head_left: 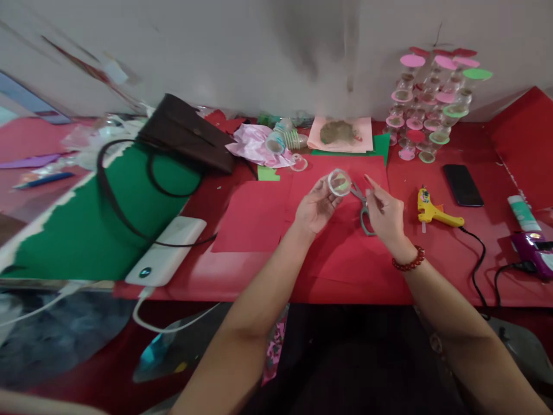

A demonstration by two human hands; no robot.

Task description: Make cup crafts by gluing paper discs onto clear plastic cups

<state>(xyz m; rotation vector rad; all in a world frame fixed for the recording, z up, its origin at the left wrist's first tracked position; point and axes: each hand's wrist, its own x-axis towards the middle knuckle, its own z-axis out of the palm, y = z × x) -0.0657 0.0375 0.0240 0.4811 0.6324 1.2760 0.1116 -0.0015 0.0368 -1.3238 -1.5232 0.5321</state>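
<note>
My left hand point(317, 206) is wrapped round a small clear plastic cup point(339, 183), its round rim turned towards me. Just to the right, my right hand point(384, 210) is raised with its fingers curled in; whether something thin is between them I cannot make out. A beaded bracelet circles that wrist. Scissors with grey-green handles point(367, 222) lie beside the right hand, partly hidden by it. Under both hands spread sheets of red paper point(259, 216) on the red table.
At the back right stands a stack of clear cups with coloured discs point(417, 121). A yellow glue gun point(438, 216), a phone point(463, 185) and a purple device point(536, 253) lie right. Left are a dark bag point(190, 135) and a white power bank point(166, 251); stacked cups point(280, 138) lie behind.
</note>
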